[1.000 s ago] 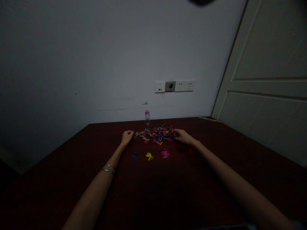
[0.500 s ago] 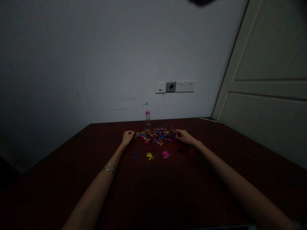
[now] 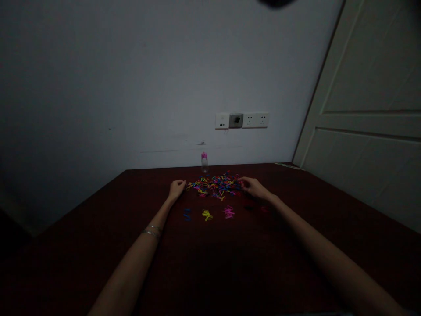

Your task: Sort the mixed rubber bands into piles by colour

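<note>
A mixed heap of small coloured loops [image 3: 219,184], which look like rubber bands, lies on the dark red table [image 3: 210,254]. At the heap's left edge rests my left hand [image 3: 177,188], its fingers curled together; anything inside them is hidden. My right hand [image 3: 255,188] touches the heap's right edge with thumb and fingertips pinched, and what they grip is too small to make out. Nearer to me lie sorted groups: a few blue loops [image 3: 187,214], a yellow bunch [image 3: 207,215] and a pink bunch [image 3: 229,212]. Faint red loops [image 3: 264,209] and a dark patch [image 3: 248,207] sit beneath my right forearm.
Behind the heap stands a clear bottle [image 3: 204,164] with a pink top, close to the wall. Sockets and switches [image 3: 242,120] are set in the wall above. A pale panelled door [image 3: 368,131] borders the right side. The light is dim.
The view has shifted slightly, so everything sits a little further right in the picture. Both hands stay at the heap's edges, with only tiny finger movement at most.
</note>
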A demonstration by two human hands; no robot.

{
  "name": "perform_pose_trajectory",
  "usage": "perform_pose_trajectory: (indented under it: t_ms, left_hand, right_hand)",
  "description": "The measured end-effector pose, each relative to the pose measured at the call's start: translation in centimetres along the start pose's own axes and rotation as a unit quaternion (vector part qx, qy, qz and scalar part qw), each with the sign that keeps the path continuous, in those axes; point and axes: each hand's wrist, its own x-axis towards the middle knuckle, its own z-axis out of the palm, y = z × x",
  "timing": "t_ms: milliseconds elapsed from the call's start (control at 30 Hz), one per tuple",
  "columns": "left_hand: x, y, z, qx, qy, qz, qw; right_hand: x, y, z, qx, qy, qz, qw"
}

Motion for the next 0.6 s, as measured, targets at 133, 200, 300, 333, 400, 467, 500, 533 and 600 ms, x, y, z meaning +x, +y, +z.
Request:
perform_pose_trajectory:
  t_ms: [133, 200, 300, 333, 400, 467, 500, 533, 600]
  left_hand:
    - [0.0, 0.1, 0.0, -0.004, -0.004, -0.005, 1.0]
    - [-0.1, 0.1, 0.0, -0.003, -0.005, -0.005, 1.0]
    - [0.0, 0.0, 0.0, -0.007, -0.006, -0.004, 1.0]
    - [0.0, -0.1, -0.1, -0.011, -0.007, -0.004, 1.0]
    - [0.0, -0.3, -0.1, -0.022, -0.005, -0.004, 1.0]
    - [0.0, -0.4, -0.1, -0.029, -0.001, -0.008, 1.0]
    - [0.0, -0.4, -0.2, -0.029, 0.001, -0.011, 1.0]
    - [0.0, -0.4, -0.2, -0.029, 0.0, -0.014, 0.999]
    - [0.0, -0.4, -0.2, -0.028, -0.003, -0.017, 0.999]
  right_hand:
    - [-0.4, -0.1, -0.2, 0.059, 0.018, 0.002, 0.998]
    - [-0.7, -0.1, -0.3, 0.09, 0.019, 0.007, 0.996]
    - [-1.5, -0.2, -0.3, 0.135, 0.004, 0.02, 0.991]
    - [-1.8, -0.3, -0.3, 0.146, -0.006, 0.025, 0.989]
    - [-2.4, -0.5, -0.3, 0.162, -0.031, 0.037, 0.986]
    - [-3.1, -1.0, -0.3, 0.175, -0.06, 0.052, 0.981]
    - [-3.4, -1.2, -0.3, 0.181, -0.077, 0.06, 0.979]
    - [-3.7, -1.5, -0.4, 0.187, -0.094, 0.067, 0.976]
    - [-4.2, -2.1, -0.6, 0.194, -0.126, 0.077, 0.97]
